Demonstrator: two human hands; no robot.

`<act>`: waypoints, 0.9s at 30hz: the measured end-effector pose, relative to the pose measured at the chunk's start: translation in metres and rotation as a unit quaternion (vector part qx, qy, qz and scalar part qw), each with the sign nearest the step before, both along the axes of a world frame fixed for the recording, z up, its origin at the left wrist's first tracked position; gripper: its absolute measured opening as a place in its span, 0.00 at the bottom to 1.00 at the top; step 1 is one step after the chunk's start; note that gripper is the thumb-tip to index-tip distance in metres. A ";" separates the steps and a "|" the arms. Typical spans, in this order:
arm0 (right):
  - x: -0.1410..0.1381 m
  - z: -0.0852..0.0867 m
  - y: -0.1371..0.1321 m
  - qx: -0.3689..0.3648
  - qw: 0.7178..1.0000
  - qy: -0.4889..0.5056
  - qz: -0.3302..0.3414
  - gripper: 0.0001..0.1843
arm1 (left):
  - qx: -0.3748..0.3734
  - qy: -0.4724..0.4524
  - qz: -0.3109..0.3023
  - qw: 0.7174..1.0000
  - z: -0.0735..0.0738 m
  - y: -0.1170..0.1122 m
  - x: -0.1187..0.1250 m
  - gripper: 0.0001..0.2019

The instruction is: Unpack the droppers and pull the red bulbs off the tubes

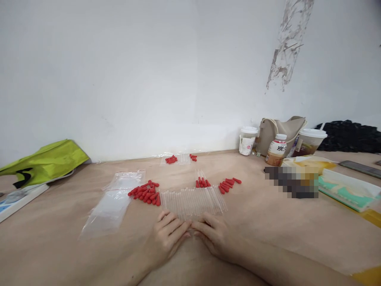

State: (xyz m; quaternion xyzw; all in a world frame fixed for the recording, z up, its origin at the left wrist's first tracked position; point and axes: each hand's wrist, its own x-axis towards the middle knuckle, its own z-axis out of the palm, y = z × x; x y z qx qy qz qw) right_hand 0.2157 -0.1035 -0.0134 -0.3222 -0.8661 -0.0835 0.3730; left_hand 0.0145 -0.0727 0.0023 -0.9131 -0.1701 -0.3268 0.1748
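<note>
A row of clear glass tubes point(193, 200) lies side by side on the brown table point(268, 222). My left hand point(167, 237) and my right hand point(213, 234) rest flat just in front of the row, fingers stretched out, fingertips touching each other at the near ends of the tubes. Neither hand holds anything. A heap of red rubber caps point(145, 192) lies left of the tubes. Smaller groups of red caps point(228, 184) lie behind and to the right. Clear plastic bags point(114, 200) lie further left.
At the back by the wall lie more red caps on a clear bag point(175, 159). A green bag point(44, 161) sits far left. At right stand two drink cups point(309, 142), a bottle point(276, 149), a beige bag point(281, 133), a phone point(360, 168) and a boxed item point(347, 190).
</note>
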 end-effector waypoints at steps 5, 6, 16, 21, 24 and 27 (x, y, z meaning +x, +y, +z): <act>0.008 0.000 0.001 0.041 0.999 0.018 -0.017 0.07 | -0.011 -0.020 0.015 1.000 0.000 -0.003 -0.002 0.06; 0.011 0.000 0.002 0.046 0.999 0.017 -0.015 0.06 | -0.011 -0.021 0.016 1.000 0.001 -0.003 -0.003 0.06; 0.018 -0.007 0.000 0.059 0.998 0.014 0.003 0.08 | -0.002 -0.018 -0.002 1.000 0.000 -0.008 -0.007 0.08; 0.037 -0.007 0.008 0.032 0.994 0.086 -0.051 0.08 | -0.016 -0.079 0.043 0.996 0.002 0.006 -0.027 0.07; 0.053 0.005 0.022 0.013 0.982 0.171 -0.084 0.07 | -0.022 -0.105 0.097 0.989 0.007 0.022 -0.037 0.09; 0.076 0.017 0.043 -0.021 0.961 0.231 -0.151 0.11 | -0.031 -0.104 0.128 0.986 0.009 0.035 -0.039 0.14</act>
